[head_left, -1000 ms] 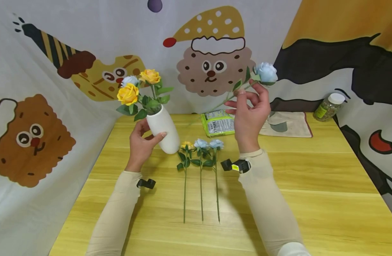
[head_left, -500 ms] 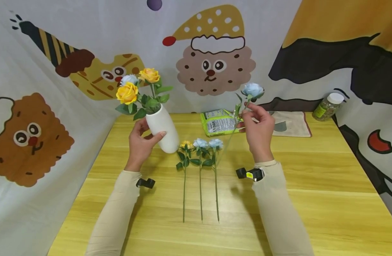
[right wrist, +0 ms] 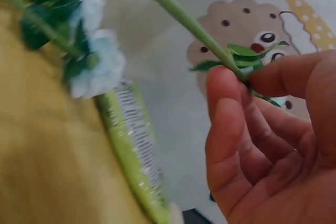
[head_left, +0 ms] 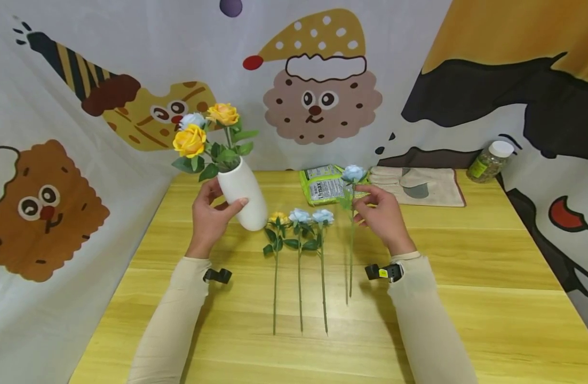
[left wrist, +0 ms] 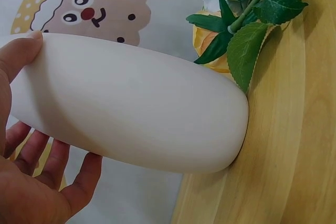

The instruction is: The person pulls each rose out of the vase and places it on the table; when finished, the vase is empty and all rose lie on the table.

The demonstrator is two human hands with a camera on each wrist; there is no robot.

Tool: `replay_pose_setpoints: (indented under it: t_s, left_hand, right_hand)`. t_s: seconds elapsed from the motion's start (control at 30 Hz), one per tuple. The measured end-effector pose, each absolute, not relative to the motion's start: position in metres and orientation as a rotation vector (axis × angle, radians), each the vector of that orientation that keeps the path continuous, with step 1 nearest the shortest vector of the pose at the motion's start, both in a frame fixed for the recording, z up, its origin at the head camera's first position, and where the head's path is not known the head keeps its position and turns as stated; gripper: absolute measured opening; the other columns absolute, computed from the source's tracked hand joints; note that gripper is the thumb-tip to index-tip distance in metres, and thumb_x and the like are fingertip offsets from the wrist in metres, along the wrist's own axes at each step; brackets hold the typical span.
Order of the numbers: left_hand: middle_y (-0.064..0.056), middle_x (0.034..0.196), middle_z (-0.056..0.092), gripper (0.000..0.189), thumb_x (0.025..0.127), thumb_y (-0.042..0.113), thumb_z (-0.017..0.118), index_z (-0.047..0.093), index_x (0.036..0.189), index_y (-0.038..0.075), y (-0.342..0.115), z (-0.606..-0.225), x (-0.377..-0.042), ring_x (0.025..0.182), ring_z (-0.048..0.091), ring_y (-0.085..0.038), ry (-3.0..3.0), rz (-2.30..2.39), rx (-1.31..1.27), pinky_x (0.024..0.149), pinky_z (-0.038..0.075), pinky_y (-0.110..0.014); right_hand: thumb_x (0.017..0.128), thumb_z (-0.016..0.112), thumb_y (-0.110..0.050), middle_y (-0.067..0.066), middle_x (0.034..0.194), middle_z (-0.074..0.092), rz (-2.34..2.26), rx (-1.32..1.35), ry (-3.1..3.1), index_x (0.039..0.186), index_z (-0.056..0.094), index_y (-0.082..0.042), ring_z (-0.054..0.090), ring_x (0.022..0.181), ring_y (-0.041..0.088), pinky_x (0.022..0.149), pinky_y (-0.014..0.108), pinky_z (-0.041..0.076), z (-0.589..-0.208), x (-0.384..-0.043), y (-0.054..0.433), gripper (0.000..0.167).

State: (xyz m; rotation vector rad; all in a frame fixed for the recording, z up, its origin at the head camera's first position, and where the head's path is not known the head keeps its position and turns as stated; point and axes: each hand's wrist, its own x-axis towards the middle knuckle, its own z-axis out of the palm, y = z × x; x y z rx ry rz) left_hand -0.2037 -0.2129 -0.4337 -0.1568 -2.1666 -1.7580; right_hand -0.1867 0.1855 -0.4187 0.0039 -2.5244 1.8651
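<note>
My left hand grips a white vase, which leans to the left with its base at the tabletop. Two yellow roses and a pale blue rose stand in it with green leaves. Between thumb and fingers, my right hand pinches the green stem of another blue rose; the right wrist view shows this stem close up. Left of that hand lie a yellow rose and two blue roses side by side, stems toward me.
On the wooden table, a green-and-white packet lies at the back. Beside it is a pale work glove. A lidded jar stands at the back right corner. A cartoon-printed cloth hangs behind.
My right hand has come down and slightly right with its blue rose, whose stem has swung from slanting left to pointing toward me. The left hand and vase have stayed nearly still.
</note>
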Motion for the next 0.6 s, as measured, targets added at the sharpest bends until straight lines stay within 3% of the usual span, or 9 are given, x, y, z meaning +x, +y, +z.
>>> replay_pose_setpoints:
  t_s: [0.1, 0.23, 0.4, 0.6]
  left_hand:
    - [-0.002, 0.132, 0.063, 0.065, 0.083, 0.021, 0.093, 0.062, 0.14, 0.018, -0.214, -0.434, -0.204, 0.117, 0.062, -0.02, -2.163, -1.762, -0.156, 0.095, 0.06, -0.032]
    - [-0.002, 0.132, 0.063, 0.065, 0.083, 0.021, 0.093, 0.062, 0.14, 0.017, -0.214, -0.434, -0.204, 0.117, 0.062, -0.02, -2.158, -1.766, -0.163, 0.095, 0.06, -0.032]
    - [-0.002, 0.132, 0.063, 0.065, 0.084, 0.022, 0.092, 0.062, 0.141, 0.018, -0.214, -0.436, -0.205, 0.117, 0.062, -0.019, -2.17, -1.754, -0.163, 0.095, 0.06, -0.032]
    - [-0.001, 0.131, 0.063, 0.063, 0.084, 0.021, 0.092, 0.062, 0.14, 0.018, -0.214, -0.437, -0.205, 0.117, 0.062, -0.019, -2.168, -1.754, -0.169, 0.095, 0.06, -0.033]
  right_hand:
    - [0.1, 0.062, -0.009, 0.023, 0.105, 0.073, 1.854, 0.023, -2.609, 0.143, 0.062, -0.004, 0.073, 0.064, 0.018, 0.062, 0.038, 0.062, -0.43, -0.185, 0.186, 0.043]
    - [0.096, 0.059, -0.004, 0.022, 0.101, 0.073, 1.844, 0.026, -2.683, 0.141, 0.061, 0.0, 0.073, 0.064, 0.026, 0.06, 0.041, 0.062, -0.445, -0.184, 0.186, 0.045]
    - [0.096, 0.057, -0.004, 0.018, 0.095, 0.072, 1.849, -0.007, -2.803, 0.141, 0.058, 0.001, 0.071, 0.063, 0.02, 0.06, 0.036, 0.062, -0.46, -0.179, 0.189, 0.045]
    - [0.098, 0.057, -0.005, 0.02, 0.099, 0.071, 1.906, -0.037, -2.876, 0.14, 0.054, 0.005, 0.071, 0.065, 0.018, 0.061, 0.034, 0.063, -0.475, -0.174, 0.19, 0.044]
